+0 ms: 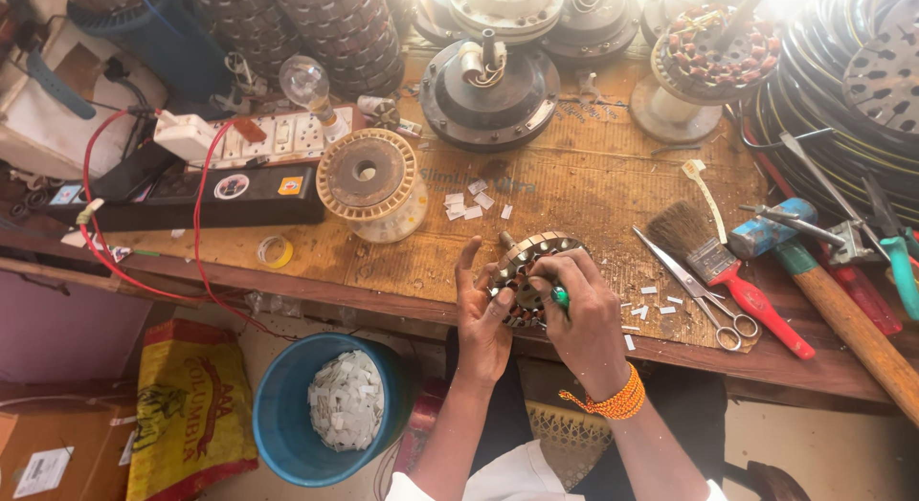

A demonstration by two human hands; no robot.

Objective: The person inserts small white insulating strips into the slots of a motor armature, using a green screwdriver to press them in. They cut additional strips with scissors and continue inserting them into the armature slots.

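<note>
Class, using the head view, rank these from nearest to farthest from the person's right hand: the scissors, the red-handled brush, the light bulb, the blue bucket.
1. Scissors, just right of the right hand on the bench.
2. Red-handled brush, right, just beyond the scissors.
3. Blue bucket, lower left, on the floor.
4. Light bulb, far upper left.

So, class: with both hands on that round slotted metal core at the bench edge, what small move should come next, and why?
Probably a slight turn of the metal core by the left hand, bringing the next slot under the right hand. The left hand cradles the core from the side, while the right hand presses a green-handled tool into its top. Which slots are already done cannot be told.
</note>
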